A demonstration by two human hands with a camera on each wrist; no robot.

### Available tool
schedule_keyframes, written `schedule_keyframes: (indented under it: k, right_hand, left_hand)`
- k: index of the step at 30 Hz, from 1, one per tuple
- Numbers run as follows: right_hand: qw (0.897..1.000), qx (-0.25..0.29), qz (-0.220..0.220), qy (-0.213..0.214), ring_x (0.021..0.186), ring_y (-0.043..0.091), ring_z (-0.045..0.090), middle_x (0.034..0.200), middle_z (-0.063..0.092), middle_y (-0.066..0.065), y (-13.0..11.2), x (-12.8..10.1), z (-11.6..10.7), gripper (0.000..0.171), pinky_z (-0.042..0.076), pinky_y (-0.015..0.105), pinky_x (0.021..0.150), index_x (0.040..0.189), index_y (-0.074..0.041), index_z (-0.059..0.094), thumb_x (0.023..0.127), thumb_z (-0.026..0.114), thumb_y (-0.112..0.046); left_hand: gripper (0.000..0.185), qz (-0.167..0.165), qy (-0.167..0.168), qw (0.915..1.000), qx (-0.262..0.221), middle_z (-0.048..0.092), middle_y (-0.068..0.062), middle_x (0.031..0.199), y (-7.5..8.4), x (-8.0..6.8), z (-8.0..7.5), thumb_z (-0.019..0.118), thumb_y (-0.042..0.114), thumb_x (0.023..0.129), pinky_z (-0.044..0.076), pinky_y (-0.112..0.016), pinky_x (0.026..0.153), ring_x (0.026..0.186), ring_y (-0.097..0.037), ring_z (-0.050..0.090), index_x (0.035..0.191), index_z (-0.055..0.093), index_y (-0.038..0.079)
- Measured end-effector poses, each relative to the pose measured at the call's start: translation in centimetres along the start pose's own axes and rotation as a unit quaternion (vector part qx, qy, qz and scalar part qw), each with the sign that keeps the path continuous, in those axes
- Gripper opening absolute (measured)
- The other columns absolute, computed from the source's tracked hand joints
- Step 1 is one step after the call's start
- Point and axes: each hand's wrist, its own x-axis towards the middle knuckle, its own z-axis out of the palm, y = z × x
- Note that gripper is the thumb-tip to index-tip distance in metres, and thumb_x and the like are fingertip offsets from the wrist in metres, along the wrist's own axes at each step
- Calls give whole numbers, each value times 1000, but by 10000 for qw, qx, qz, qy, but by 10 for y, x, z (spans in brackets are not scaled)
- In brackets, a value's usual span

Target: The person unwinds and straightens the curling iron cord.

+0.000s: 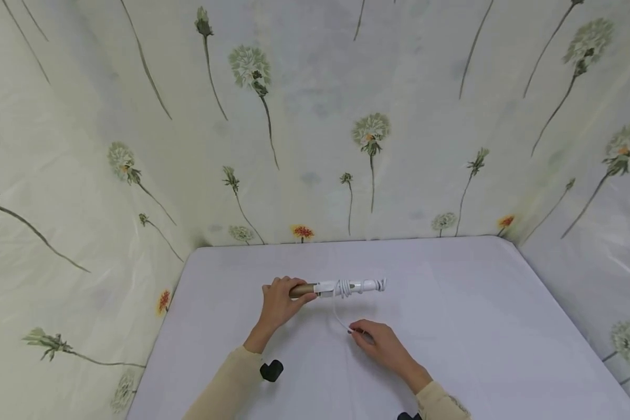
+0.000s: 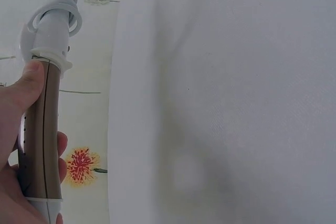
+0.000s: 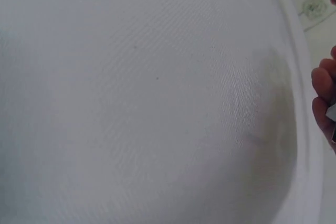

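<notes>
Left hand wrapped around curling iron's gold barrel mid-table, white cord coiled round its handle, right hand pinching the cord's loose end nearer the front edge.

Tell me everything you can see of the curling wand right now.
The curling wand lies roughly level just above the white table, running left to right. Its gold-brown barrel looks like smooth metal; the rest is white plastic. The left hand grips the barrel end. A white cord is coiled around the white handle, and a loose length drops to the right hand, which pinches its end.
</notes>
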Motion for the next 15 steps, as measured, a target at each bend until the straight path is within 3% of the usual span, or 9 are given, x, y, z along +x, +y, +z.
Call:
schedule_keyframes:
  k: [15]
  right_hand:
    - [9980, 13, -632, 88, 84, -3, 63, 94, 71, -11, -13, -8, -12, 15, 52, 21, 72, 103, -16, 69, 93, 61, -23]
  left_hand:
    - [41, -4, 28, 10000, -61, 70, 4, 89, -1, -3, 1, 70, 56, 75, 25, -33, 68, 78, -16, 54, 100, 71, 23]
